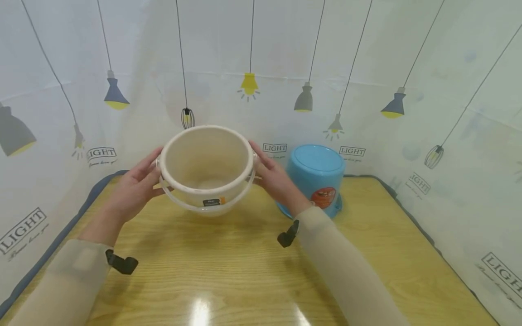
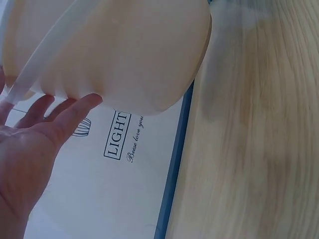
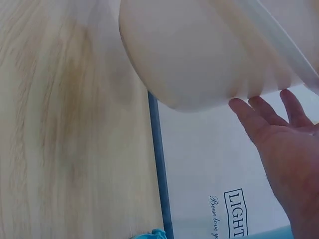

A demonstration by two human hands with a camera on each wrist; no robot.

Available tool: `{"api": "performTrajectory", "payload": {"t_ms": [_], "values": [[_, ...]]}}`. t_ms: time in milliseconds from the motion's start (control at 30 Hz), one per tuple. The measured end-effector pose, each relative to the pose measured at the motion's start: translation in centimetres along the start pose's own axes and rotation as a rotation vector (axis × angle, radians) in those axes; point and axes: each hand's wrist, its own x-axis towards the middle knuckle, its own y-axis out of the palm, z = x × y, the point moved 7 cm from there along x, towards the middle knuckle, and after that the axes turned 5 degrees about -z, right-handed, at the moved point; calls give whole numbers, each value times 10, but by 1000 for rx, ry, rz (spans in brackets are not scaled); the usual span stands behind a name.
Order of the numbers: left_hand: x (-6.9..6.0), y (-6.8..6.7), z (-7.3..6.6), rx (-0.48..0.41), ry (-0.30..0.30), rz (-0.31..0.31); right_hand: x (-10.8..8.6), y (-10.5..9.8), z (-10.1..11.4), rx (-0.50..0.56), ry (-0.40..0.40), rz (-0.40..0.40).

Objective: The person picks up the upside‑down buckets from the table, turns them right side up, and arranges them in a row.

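A cream plastic bucket (image 1: 212, 199) is held above the table, its mouth tilted toward me and its pale handle (image 1: 183, 204) hanging across the front. My left hand (image 1: 132, 190) grips its left side near the rim; the fingertips rest against the outer wall in the left wrist view. On the opposite side, my right hand (image 1: 279, 183) holds it likewise, with fingertips on the wall in the right wrist view. Behind my right forearm, a light blue bucket (image 1: 316, 176) stands upside down on the table, with a red label on its side.
The wood-grain table (image 1: 228, 267) has a dark blue edging (image 1: 95, 192). A whitish curtain (image 1: 220, 45) printed with hanging lamps encloses its back and sides. A black wrist mount (image 1: 122, 262) sits on each sleeve.
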Motion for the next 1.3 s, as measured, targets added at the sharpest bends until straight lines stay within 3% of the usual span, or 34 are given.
{"api": "performTrajectory", "payload": {"t_ms": [133, 467, 1033, 1300], "values": [[2, 5, -4, -75, -12, 26, 1, 4, 3, 62, 20, 3], [13, 7, -6, -66, -40, 5, 8, 10, 3, 87, 54, -68], [24, 1, 30, -66, -131, -58, 30, 14, -29, 182, 141, -86], [26, 4, 36, -105, -164, -89, 37, 15, -35, 187, 190, -102]]}}
